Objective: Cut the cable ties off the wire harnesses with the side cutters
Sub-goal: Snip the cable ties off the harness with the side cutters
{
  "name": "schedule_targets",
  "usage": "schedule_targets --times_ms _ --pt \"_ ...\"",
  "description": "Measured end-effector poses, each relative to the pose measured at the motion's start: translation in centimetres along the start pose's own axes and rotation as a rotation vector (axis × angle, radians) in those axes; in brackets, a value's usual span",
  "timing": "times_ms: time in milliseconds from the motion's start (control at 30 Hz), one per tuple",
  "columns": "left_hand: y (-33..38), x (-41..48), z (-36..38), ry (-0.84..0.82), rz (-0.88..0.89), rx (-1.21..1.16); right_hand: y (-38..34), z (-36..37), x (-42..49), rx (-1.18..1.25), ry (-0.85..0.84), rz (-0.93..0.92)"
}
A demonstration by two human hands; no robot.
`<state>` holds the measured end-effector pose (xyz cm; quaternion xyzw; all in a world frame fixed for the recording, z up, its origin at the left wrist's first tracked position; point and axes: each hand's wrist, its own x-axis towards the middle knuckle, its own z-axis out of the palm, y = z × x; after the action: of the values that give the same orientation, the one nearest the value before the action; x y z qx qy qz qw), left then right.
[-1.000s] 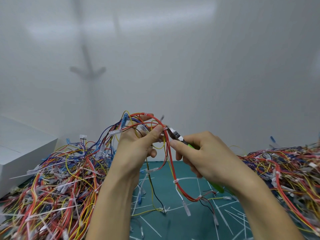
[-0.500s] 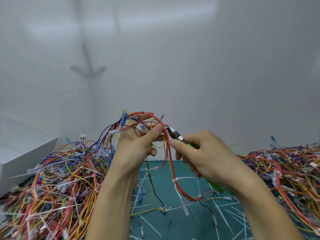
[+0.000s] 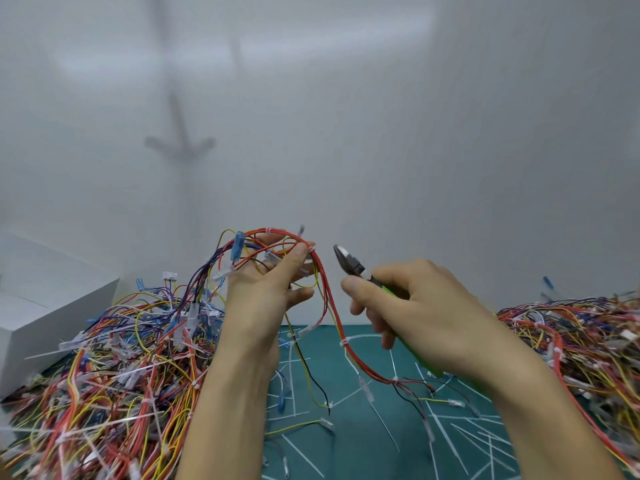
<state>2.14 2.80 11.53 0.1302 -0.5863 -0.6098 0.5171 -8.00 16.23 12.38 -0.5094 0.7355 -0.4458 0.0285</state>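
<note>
My left hand (image 3: 266,292) holds up a wire harness (image 3: 323,292) of red, yellow and blue wires, the thumb pinching it near a white cable tie (image 3: 312,249) at the top of the bend. More white cable ties (image 3: 344,342) bind the red strand lower down, where it hangs to the mat. My right hand (image 3: 415,313) grips the green handles of the side cutters (image 3: 349,263). Their jaws point up and left, a short gap to the right of the red strand, touching nothing.
A big heap of tangled harnesses (image 3: 114,368) lies at the left and another heap (image 3: 581,344) at the right. The green cutting mat (image 3: 381,438) between them is strewn with cut white ties. A white box (image 3: 45,306) stands at the far left, a white wall behind.
The cutter jaws were at the tie by my left thumb; now my right hand has drawn them back to the right, away from the harness. My left hand keeps its hold.
</note>
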Motion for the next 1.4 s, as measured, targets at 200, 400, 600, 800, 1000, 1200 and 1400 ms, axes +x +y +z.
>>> schedule_targets --times_ms 200,400,600,800,1000,1200,1400 --pt "0.0 0.2 0.1 0.066 -0.013 -0.024 -1.2 -0.5 -0.9 -0.241 -0.081 -0.004" --pt "0.0 0.3 0.1 0.143 -0.024 -0.054 -2.3 -0.3 -1.4 -0.397 -0.031 -0.038" --pt "-0.1 0.2 0.6 0.233 -0.073 -0.154 -2.5 0.6 -1.3 -0.325 -0.063 -0.037" --pt "0.3 0.2 1.5 0.262 -0.230 -0.423 -2.2 2.8 -0.8 -0.265 -0.072 -0.023" --pt "0.9 0.4 1.8 0.201 -0.313 -0.629 -1.5 3.6 -0.2 -0.126 0.071 -0.016" --pt "0.4 0.7 0.6 -0.142 -0.268 -0.427 -1.3 1.8 -0.1 0.368 0.147 -0.037" --pt "-0.1 0.3 0.2 -0.361 -0.097 -0.206 -1.3 0.6 -0.2 0.664 0.107 0.032"
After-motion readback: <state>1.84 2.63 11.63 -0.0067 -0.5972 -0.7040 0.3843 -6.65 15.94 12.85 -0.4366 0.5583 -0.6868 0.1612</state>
